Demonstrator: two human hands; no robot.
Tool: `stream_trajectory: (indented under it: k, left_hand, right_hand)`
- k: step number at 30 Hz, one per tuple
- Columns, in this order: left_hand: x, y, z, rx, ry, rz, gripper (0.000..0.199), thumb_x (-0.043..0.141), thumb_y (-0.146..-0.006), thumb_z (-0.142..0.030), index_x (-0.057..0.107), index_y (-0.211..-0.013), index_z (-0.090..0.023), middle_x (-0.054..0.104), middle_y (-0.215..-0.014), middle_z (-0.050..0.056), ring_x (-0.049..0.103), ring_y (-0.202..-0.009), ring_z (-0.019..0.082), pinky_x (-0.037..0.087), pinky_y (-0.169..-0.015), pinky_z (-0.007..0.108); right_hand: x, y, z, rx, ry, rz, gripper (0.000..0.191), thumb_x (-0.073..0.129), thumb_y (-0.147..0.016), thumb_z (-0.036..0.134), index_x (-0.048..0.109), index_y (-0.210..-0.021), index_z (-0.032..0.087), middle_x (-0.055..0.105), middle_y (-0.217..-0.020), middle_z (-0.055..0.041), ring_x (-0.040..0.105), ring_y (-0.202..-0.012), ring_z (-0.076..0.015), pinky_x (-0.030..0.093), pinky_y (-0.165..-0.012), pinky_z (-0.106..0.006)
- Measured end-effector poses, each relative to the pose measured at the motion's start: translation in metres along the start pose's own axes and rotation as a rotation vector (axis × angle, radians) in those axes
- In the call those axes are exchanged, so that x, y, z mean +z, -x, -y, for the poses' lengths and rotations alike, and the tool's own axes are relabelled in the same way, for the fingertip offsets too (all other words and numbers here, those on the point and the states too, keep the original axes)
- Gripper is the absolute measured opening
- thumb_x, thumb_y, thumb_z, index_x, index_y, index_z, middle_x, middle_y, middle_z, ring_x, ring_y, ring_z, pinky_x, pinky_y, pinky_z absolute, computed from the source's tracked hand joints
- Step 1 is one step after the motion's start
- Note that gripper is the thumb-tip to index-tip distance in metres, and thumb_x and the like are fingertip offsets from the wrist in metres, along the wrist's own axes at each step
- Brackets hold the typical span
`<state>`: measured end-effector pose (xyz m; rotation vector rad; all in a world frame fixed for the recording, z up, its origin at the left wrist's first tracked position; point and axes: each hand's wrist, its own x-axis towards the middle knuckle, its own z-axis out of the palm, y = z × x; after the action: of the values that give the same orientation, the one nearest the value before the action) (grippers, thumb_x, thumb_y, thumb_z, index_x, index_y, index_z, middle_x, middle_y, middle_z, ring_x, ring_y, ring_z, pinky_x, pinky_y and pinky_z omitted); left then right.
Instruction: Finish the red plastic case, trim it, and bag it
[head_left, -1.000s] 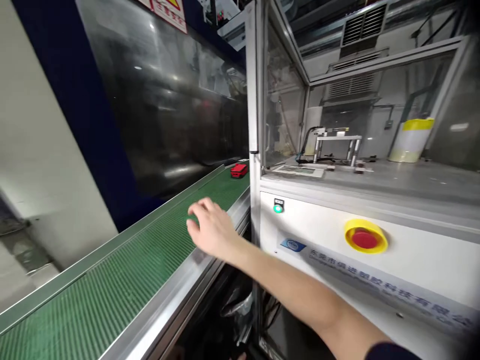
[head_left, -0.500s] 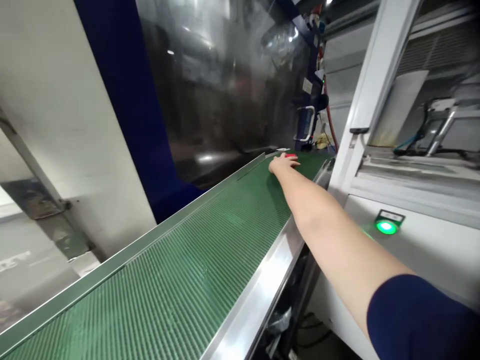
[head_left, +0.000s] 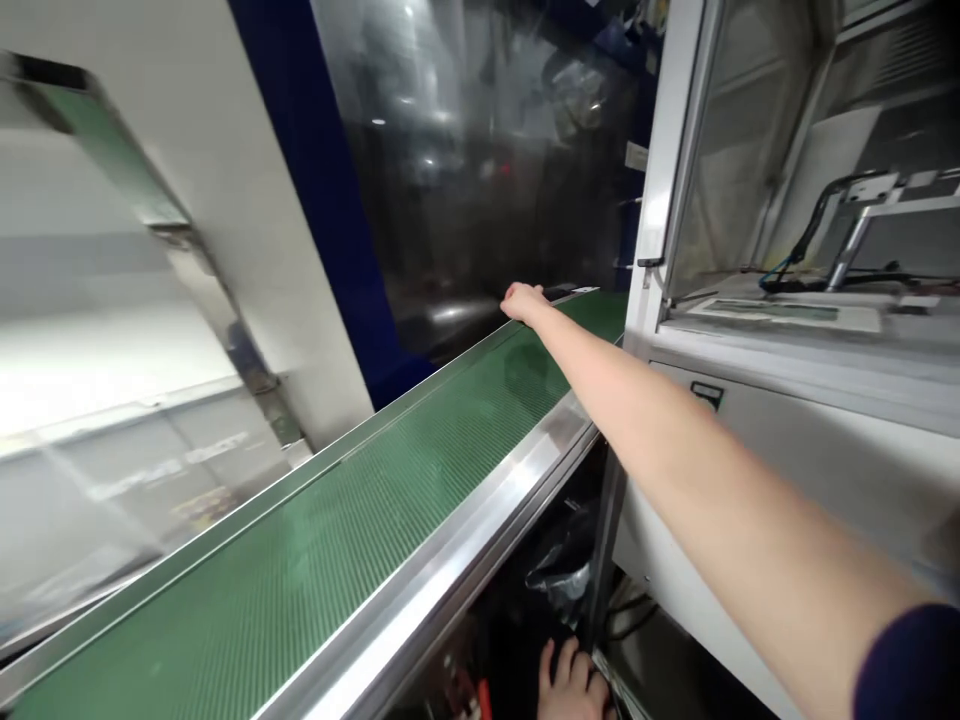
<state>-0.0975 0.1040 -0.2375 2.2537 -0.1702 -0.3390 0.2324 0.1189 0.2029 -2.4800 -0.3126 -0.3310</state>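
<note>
My right hand (head_left: pixel 523 302) reaches out over the green ribbed conveyor belt (head_left: pixel 390 480), at its far side rail. Its fingers look curled; anything inside them is hidden from view. My left hand (head_left: pixel 574 685) shows at the bottom edge, below the belt's near metal rail (head_left: pixel 480 520), with its fingers apart and nothing visible in them. Close to it on the left is a blurred red object (head_left: pixel 484 698). The red thing that was under my right hand is out of sight on the belt.
Beyond the belt stands a large machine with a dark glossy panel (head_left: pixel 480 200) and a blue frame (head_left: pixel 315 190). On the right, a white-framed cabinet (head_left: pixel 735 345) borders the belt. Crumpled clear plastic (head_left: pixel 566 575) and cables (head_left: pixel 630 615) lie underneath.
My right hand has moved left, to the far rail, and its fingers have curled in. The red thing beneath it no longer shows. My left hand has come into view below. The view has shifted.
</note>
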Motion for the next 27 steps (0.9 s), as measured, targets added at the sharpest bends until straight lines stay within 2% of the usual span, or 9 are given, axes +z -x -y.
stream_trajectory:
  k: [3,6,8,11,13,17,21,24,27]
  left_hand:
    - [0.020,0.010,0.001,-0.041,0.245,-0.077,0.043,0.093,-0.061,-0.037,0.079,-0.102,-0.032,0.069,-0.129,0.012,0.035,-0.149,0.049,-0.001,-0.126,0.070]
    - [0.019,0.045,-0.010,-0.023,0.599,-0.245,0.072,0.080,-0.070,-0.071,0.068,-0.128,-0.031,0.065,-0.133,0.015,0.057,-0.129,0.045,0.032,-0.116,0.070]
    - [0.001,0.083,-0.026,0.034,0.928,-0.401,0.083,0.059,-0.085,-0.080,0.052,-0.147,-0.027,0.058,-0.142,0.021,0.065,-0.117,0.038,0.049,-0.102,0.060]
    - [-0.036,0.155,-0.060,0.201,1.315,-0.714,0.089,0.070,-0.079,-0.077,0.049,-0.151,-0.030,0.053,-0.152,0.017,0.055,-0.135,0.038,0.043,-0.114,0.054]
    - [-0.048,0.202,-0.082,0.348,1.367,-0.806,0.115,0.076,-0.059,-0.088,0.048,-0.152,-0.026,0.052,-0.154,0.017,0.044,-0.145,0.044,0.037,-0.120,0.058]
    - [-0.019,0.268,-0.112,0.218,1.378,-0.733,0.095,0.078,-0.076,-0.072,0.048,-0.153,-0.026,0.056,-0.152,0.017,0.044,-0.146,0.045,0.033,-0.122,0.061]
    - [0.046,0.301,-0.115,0.147,1.472,-0.768,0.096,0.080,-0.075,-0.070,0.048,-0.152,-0.023,0.059,-0.147,0.020,0.052,-0.140,0.045,0.037,-0.119,0.062]
    - [0.084,0.319,-0.111,0.041,1.534,-0.726,0.089,0.085,-0.075,-0.064,0.054,-0.147,-0.021,0.065,-0.139,0.022,0.063,-0.129,0.042,0.048,-0.110,0.056]
    - [0.105,0.331,-0.116,0.005,1.687,-0.511,0.085,0.092,-0.072,-0.053,0.058,-0.142,-0.020,0.068,-0.137,0.024,0.065,-0.128,0.040,0.049,-0.109,0.054]
  right_hand:
    - [-0.026,0.063,0.033,-0.228,-0.284,0.061,0.030,0.047,-0.105,0.030,0.056,-0.133,0.023,0.067,-0.126,-0.0079,0.066,-0.113,-0.0212,0.057,-0.092,-0.039]
    - [-0.043,0.151,0.030,-0.414,-0.595,0.228,0.033,0.034,-0.106,0.040,0.044,-0.138,0.034,0.069,-0.120,0.0000,0.071,-0.092,-0.0142,0.059,-0.078,-0.033]
    - [-0.041,0.221,0.006,-0.467,-1.049,0.493,0.033,0.035,-0.104,0.043,0.046,-0.133,0.033,0.068,-0.124,-0.0024,0.071,-0.093,-0.0169,0.059,-0.077,-0.038]
    - [-0.011,0.334,-0.044,-0.284,-1.391,0.825,0.027,0.036,-0.100,0.049,0.050,-0.117,0.032,0.067,-0.123,-0.0044,0.072,-0.098,-0.0209,0.059,-0.077,-0.041]
    - [0.022,0.409,-0.076,-0.068,-1.547,1.094,0.028,0.053,-0.091,0.058,0.051,-0.101,0.031,0.070,-0.116,-0.0039,0.073,-0.098,-0.0240,0.060,-0.082,-0.044]
    - [0.075,0.531,-0.129,0.233,-1.601,1.396,0.042,0.075,-0.076,0.065,0.054,-0.091,0.031,0.062,-0.140,-0.0020,0.066,-0.124,-0.0287,0.057,-0.100,-0.046]
    - [0.083,0.579,-0.181,0.283,-1.358,1.494,0.050,0.065,-0.084,0.074,0.060,-0.114,0.034,0.066,-0.133,-0.0084,0.067,-0.119,-0.0302,0.055,-0.098,-0.048]
    - [0.075,0.572,-0.210,0.210,-1.045,1.397,0.044,0.054,-0.096,0.066,0.063,-0.120,0.030,0.070,-0.114,-0.0095,0.068,-0.100,-0.0245,0.054,-0.093,-0.042]
    - [0.066,0.557,-0.215,0.113,-0.841,1.339,0.033,0.057,-0.100,0.054,0.069,-0.113,0.026,0.071,-0.111,-0.0088,0.067,-0.096,-0.0217,0.054,-0.090,-0.036]
